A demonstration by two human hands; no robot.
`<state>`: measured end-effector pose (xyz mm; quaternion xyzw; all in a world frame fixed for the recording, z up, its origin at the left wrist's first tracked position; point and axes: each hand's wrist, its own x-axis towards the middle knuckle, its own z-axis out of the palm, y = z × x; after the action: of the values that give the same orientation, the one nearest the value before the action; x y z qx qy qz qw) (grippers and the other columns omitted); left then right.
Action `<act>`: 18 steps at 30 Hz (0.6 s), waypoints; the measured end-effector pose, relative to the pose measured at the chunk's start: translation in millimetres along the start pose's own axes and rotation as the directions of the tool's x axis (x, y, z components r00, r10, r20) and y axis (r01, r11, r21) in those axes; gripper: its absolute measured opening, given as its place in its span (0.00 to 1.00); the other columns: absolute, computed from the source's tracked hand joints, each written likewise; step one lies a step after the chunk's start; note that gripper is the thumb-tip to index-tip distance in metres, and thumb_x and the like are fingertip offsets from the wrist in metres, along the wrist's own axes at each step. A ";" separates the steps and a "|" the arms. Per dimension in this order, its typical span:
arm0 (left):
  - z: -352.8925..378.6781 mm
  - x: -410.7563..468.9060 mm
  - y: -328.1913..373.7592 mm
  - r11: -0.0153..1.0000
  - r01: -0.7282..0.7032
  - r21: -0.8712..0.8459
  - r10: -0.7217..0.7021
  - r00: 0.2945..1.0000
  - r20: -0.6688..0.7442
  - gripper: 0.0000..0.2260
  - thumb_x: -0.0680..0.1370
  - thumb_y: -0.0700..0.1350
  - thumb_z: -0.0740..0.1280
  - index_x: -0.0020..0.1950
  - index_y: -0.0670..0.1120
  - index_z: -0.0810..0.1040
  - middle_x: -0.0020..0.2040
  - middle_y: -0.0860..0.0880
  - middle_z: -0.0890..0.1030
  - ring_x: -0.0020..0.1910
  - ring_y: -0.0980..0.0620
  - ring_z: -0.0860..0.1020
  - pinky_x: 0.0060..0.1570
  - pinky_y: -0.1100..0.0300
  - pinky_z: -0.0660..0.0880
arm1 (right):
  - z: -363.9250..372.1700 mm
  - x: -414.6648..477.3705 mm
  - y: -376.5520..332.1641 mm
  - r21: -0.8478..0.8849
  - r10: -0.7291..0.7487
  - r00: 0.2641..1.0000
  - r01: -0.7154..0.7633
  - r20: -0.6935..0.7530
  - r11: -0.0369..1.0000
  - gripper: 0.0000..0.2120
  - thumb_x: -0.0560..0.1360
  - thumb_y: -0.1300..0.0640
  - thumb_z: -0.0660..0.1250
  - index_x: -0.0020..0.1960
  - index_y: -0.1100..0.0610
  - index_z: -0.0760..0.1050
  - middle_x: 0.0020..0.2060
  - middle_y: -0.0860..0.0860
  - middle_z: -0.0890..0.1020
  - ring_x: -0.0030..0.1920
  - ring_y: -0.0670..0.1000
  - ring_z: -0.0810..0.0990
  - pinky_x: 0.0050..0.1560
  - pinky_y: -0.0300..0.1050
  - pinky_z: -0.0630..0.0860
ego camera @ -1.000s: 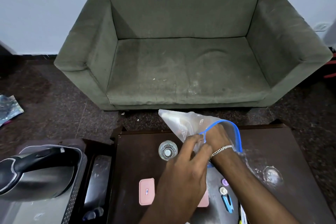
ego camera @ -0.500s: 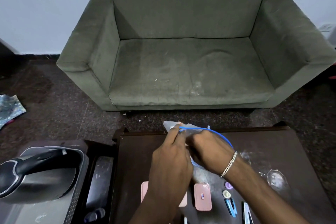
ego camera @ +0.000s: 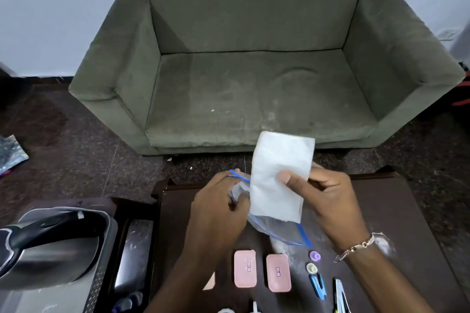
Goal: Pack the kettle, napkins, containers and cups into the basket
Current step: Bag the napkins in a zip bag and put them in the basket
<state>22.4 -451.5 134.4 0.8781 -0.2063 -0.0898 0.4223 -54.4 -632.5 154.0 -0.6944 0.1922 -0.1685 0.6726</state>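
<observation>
My right hand (ego camera: 328, 201) pinches a folded stack of white napkins (ego camera: 277, 178), held upright and half out of a clear zip bag (ego camera: 274, 229) with a blue seal. My left hand (ego camera: 216, 208) grips the bag's open rim on the left. Both hands hover over the dark wooden table (ego camera: 396, 211). Two pink lidded containers (ego camera: 245, 272) (ego camera: 278, 273) lie side by side on the table below the bag. At the lower left a steel kettle (ego camera: 43, 251) with a black handle lies in the grey mesh basket (ego camera: 99, 284). No cups are clearly visible.
A green sofa (ego camera: 254, 84) stands beyond the table on a dark speckled floor. Small caps (ego camera: 314, 256), a blue clip (ego camera: 318, 284) and other small tools lie at the table's lower right. A dark side table (ego camera: 134, 254) sits between basket and table. Crumpled paper (ego camera: 10, 155) lies far left.
The right hand has pulled the white napkins up out of the zip bag, which earlier still enclosed them. The left hand keeps hold of the bag's opening. The glass seen earlier is hidden.
</observation>
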 end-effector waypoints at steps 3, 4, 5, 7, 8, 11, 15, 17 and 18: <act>4.4 1.9 1.9 0.961 0.021 -0.275 0.006 0.995 0.100 0.10 0.79 0.45 0.66 0.54 0.48 0.87 0.53 0.57 0.85 0.50 0.60 0.83 0.52 0.56 0.80 | -3.1 4.3 0.0 0.265 0.175 0.983 -0.158 -0.044 0.951 0.10 0.69 0.58 0.76 0.50 0.60 0.87 0.48 0.57 0.88 0.45 0.52 0.85 0.45 0.44 0.83; 5.1 2.7 3.8 0.932 0.058 -0.357 -0.011 0.991 0.133 0.12 0.80 0.47 0.64 0.50 0.44 0.85 0.47 0.53 0.84 0.47 0.59 0.82 0.48 0.50 0.80 | -2.9 5.2 0.6 0.284 0.202 0.978 -0.181 -0.048 0.942 0.11 0.68 0.59 0.77 0.50 0.60 0.87 0.48 0.58 0.88 0.45 0.53 0.86 0.45 0.45 0.83; 6.4 3.4 6.1 0.904 0.094 -0.418 -0.030 0.987 0.157 0.15 0.81 0.51 0.63 0.46 0.42 0.83 0.41 0.49 0.81 0.42 0.57 0.79 0.42 0.44 0.78 | -2.9 5.9 1.7 0.287 0.216 0.975 -0.194 -0.049 0.938 0.12 0.68 0.59 0.77 0.51 0.60 0.87 0.48 0.59 0.88 0.45 0.53 0.86 0.45 0.46 0.83; 9.9 4.1 10.9 0.904 0.091 -0.417 -0.024 0.986 0.163 0.21 0.79 0.58 0.65 0.38 0.41 0.77 0.36 0.45 0.73 0.35 0.55 0.71 0.34 0.46 0.73 | -4.1 6.8 3.5 0.310 0.236 0.971 -0.216 -0.027 0.926 0.13 0.68 0.62 0.77 0.53 0.62 0.85 0.48 0.60 0.88 0.45 0.55 0.86 0.44 0.47 0.83; 11.9 3.8 12.4 0.928 0.058 -0.368 -0.001 0.988 0.154 0.22 0.77 0.59 0.68 0.35 0.42 0.73 0.33 0.50 0.70 0.33 0.56 0.68 0.33 0.51 0.69 | -5.3 8.1 4.1 0.319 0.241 0.971 -0.228 0.001 0.920 0.15 0.68 0.64 0.76 0.54 0.62 0.83 0.48 0.60 0.88 0.45 0.55 0.86 0.45 0.47 0.83; 14.3 5.0 11.8 0.969 0.014 -0.247 0.033 0.982 0.187 0.18 0.75 0.51 0.73 0.33 0.43 0.71 0.33 0.54 0.70 0.30 0.57 0.65 0.34 0.55 0.65 | -15.9 17.2 2.5 0.250 0.261 0.961 -0.276 0.090 0.928 0.26 0.64 0.63 0.79 0.61 0.58 0.76 0.48 0.56 0.86 0.46 0.55 0.83 0.44 0.48 0.81; 10.4 8.1 12.5 0.991 -0.092 -0.102 0.118 0.950 0.290 0.14 0.74 0.50 0.70 0.36 0.41 0.74 0.37 0.48 0.73 0.33 0.50 0.70 0.36 0.50 0.69 | -45.1 42.0 -16.2 -0.004 0.354 0.855 -0.381 0.378 0.925 0.36 0.65 0.62 0.80 0.71 0.50 0.74 0.45 0.59 0.86 0.45 0.56 0.84 0.46 0.46 0.80; 8.5 9.9 15.4 0.987 -0.140 -0.074 0.156 0.935 0.319 0.14 0.74 0.49 0.70 0.34 0.43 0.71 0.37 0.49 0.72 0.33 0.52 0.69 0.36 0.54 0.66 | -55.6 55.0 -27.5 -0.316 0.391 0.762 -0.254 0.516 0.914 0.28 0.67 0.63 0.80 0.66 0.52 0.80 0.47 0.56 0.88 0.46 0.53 0.84 0.48 0.46 0.80; 8.4 10.4 16.6 0.986 -0.149 -0.072 0.164 0.928 0.333 0.14 0.74 0.49 0.70 0.34 0.45 0.70 0.36 0.50 0.72 0.33 0.53 0.69 0.35 0.57 0.65 | -58.7 59.8 -32.0 -0.426 0.394 0.735 -0.157 0.552 0.891 0.24 0.68 0.62 0.80 0.63 0.53 0.83 0.49 0.54 0.88 0.47 0.51 0.84 0.49 0.46 0.81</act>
<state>24.2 -471.2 142.2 0.8206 -0.3429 -0.2098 0.4062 -30.0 -712.4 186.7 -0.7818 0.0872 0.2118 0.5800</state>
